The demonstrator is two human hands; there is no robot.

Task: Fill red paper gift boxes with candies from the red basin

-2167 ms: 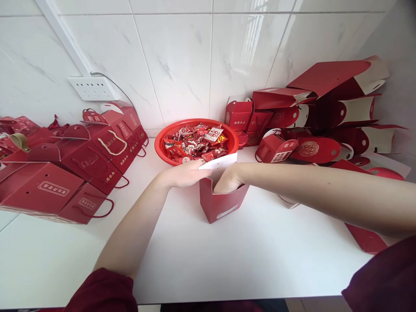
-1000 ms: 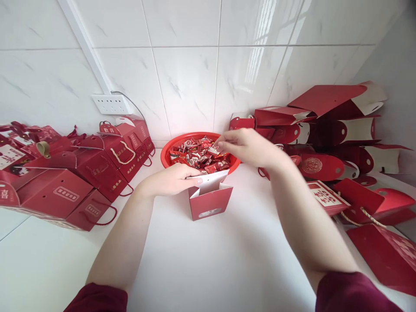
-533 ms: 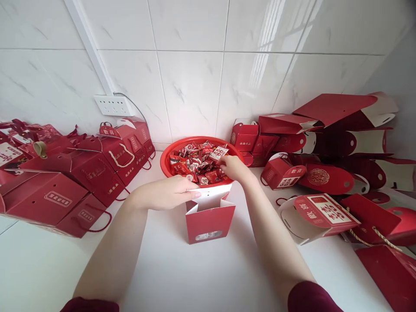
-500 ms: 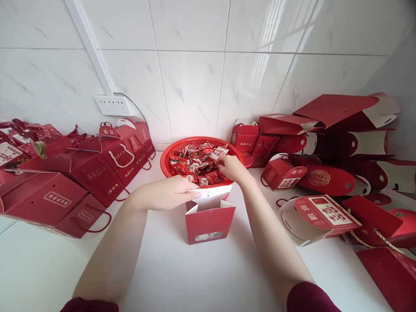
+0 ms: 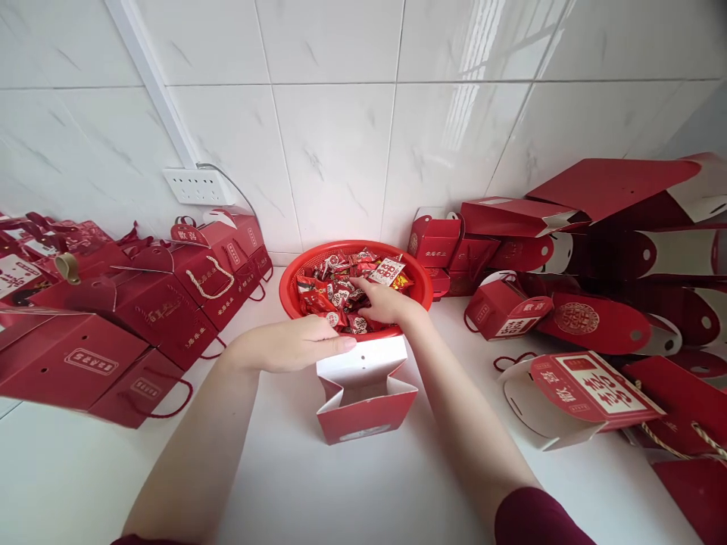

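A small red gift box (image 5: pixel 369 416) stands open on the white counter (image 5: pixel 318 499), its white inner flaps spread. My left hand (image 5: pixel 289 344) grips the box's left top flap. Just behind the box sits a round red basket (image 5: pixel 294 266) heaped with red-wrapped candies (image 5: pixel 332 286). My right hand (image 5: pixel 386 303) lies in the basket on top of the candies, its fingers curled down among them. Whether it grips any candy is hidden.
Several closed red boxes with rope handles (image 5: pixel 141 303) line the left side. Flat and half-folded red boxes (image 5: pixel 596 250) pile up at the right, and one lies on its side (image 5: pixel 573 390). A wall socket (image 5: pixel 196 185) sits on the tiled wall.
My right hand left the inside of the box, went up to the basket and now slides leftward across the candies. My left hand stays on the box flap.
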